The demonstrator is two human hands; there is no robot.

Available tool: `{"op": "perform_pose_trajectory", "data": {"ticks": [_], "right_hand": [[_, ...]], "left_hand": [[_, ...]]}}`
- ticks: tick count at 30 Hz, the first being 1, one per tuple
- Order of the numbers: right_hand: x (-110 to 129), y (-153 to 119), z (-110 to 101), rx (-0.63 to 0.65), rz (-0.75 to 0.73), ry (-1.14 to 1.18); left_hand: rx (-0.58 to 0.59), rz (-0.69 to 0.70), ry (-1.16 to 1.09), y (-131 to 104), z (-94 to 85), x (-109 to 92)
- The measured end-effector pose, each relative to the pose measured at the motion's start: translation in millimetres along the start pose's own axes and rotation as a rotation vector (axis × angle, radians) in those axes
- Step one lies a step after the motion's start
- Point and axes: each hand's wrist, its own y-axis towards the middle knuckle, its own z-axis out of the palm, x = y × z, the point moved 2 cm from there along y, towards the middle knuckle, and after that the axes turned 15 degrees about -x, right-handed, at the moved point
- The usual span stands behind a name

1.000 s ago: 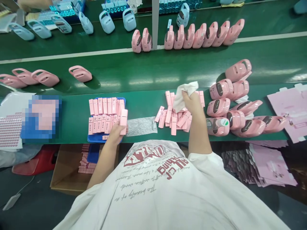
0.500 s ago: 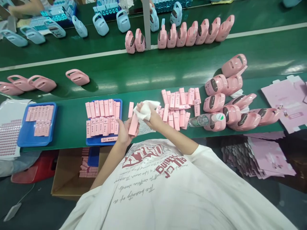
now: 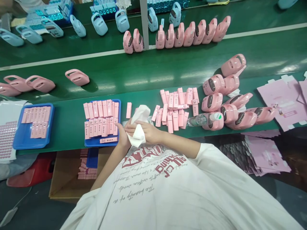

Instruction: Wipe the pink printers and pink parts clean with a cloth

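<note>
Right hand clamped on white cloth; left hand: grip unclear; bench edge near.

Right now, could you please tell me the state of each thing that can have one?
White cloth, crumpled, in right hand
Left hand, partly hidden, meeting right hand
Left blue tray, partly filled
Right blue tray, mostly filled
Cardboard box, open
Loose pink sticks, jumbled
Pink card sheets, flat
</note>
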Motion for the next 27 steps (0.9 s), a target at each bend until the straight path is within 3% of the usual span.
{"op": "perform_pose_trajectory", "data": {"ticks": [2, 6, 8, 9, 13, 22, 25, 27], "right_hand": [[-7.1, 0.3, -6.9, -0.133, 0.173, 0.082], [-28.7, 1.3, -30.7, -0.734, 0.758, 0.313], [-29.3, 0.6, -34.1, -0.903, 0.937, 0.434], [-26.5, 0.4, -33.4, -0.928, 0.985, 0.474], [-4.7, -0.3, -25.4, -0.869, 0.973, 0.5], [31.8, -1.9, -13.6, -0.279, 0.471, 0.227], [33.5, -8.3, -10.1, -0.143, 0.262, 0.215], [29.2, -13.5, -8.8, -0.134, 0.247, 0.247]], "left_hand": [[0.023, 0.075, -0.015, -2.0, 0.5, -5.0], [0.118, 0.135, -0.015, -6.8, 5.2, -13.3], [0.134, 0.124, -0.005, -7.8, 7.8, -14.5], [0.137, 0.118, 0.003, -7.9, 8.9, -14.5], [0.132, 0.114, 0.001, -8.4, 12.8, -12.0], [0.118, 0.159, 0.015, -9.9, 9.8, -8.4], [0.086, 0.132, 0.01, -5.7, 3.7, -6.6], [0.078, 0.093, -0.004, -3.5, 1.7, -5.4]]}}
